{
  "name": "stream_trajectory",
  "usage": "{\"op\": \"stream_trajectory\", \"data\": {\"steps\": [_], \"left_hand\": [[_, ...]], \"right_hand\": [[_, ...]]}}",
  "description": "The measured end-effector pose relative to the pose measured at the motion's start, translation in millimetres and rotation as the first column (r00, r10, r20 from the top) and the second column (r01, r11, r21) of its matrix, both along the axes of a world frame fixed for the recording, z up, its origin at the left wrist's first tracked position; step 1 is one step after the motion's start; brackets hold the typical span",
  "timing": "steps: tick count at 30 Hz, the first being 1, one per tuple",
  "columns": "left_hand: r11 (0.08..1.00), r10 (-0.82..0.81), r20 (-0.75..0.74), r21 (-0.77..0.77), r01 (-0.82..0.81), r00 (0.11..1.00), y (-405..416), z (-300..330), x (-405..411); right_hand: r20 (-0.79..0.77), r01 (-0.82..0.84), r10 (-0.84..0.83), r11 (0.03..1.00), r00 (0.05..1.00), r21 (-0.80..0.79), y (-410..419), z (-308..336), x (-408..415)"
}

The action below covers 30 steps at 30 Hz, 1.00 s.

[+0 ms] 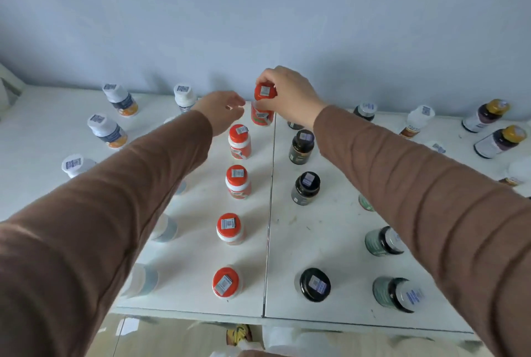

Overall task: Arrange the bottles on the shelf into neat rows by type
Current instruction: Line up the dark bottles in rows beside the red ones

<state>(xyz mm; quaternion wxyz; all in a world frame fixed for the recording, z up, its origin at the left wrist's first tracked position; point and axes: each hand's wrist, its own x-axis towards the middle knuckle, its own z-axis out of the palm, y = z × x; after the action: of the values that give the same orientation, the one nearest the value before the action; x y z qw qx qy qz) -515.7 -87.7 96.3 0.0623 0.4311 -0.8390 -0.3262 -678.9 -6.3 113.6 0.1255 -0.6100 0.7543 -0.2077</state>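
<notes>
**At the far end of the red-capped row: one bottle in hand**

Beyond the seam (268, 213) in the white shelf (324, 230), the right hand (290, 98) reached forward, sleeve (402, 178) outstretched, its fingers curled over the cap of the farthest red-capped bottle (262, 109), gripping it. That bottle stood just left of the seam, heading a line of four more red-capped bottles (239, 141) running back toward the person. The left hand (219, 112), just left of the gripped bottle, hung with fingers loosely bent, holding nothing. Black-capped bottles (306, 187) stood right of the seam.
</notes>
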Motion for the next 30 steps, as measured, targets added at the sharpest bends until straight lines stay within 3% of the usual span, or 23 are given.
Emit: {"op": "stream_trajectory", "data": {"steps": [6,15,19,24,27,30], "left_hand": [[0.997,0.013,0.166,-0.075,0.0,0.986,-36,-28,-1],[0.996,0.038,0.181,-0.084,-0.023,0.983,-45,-45,1],[0.992,0.013,0.133,-0.128,0.004,0.991,-26,-32,3],[0.962,-0.113,-0.028,-0.253,0.102,0.993,33,2,5],[0.946,-0.198,-0.057,-0.274,0.175,0.979,76,7,6],[0.932,-0.266,0.009,-0.254,0.26,0.964,108,-4,7]], "right_hand": [[-0.007,-0.039,0.04,0.994,0.999,0.103,-60,-46,-3],[-0.011,-0.039,0.041,0.99,0.999,0.136,-81,-66,1],[0.048,-0.033,0.029,0.996,0.998,0.085,-50,-45,-6],[0.05,-0.047,0.046,0.999,0.998,0.012,33,-6,-11],[0.011,-0.119,0.118,0.985,0.993,0.125,90,-4,-10],[-0.043,-0.176,0.2,0.928,0.979,0.329,131,-25,-7]]}}
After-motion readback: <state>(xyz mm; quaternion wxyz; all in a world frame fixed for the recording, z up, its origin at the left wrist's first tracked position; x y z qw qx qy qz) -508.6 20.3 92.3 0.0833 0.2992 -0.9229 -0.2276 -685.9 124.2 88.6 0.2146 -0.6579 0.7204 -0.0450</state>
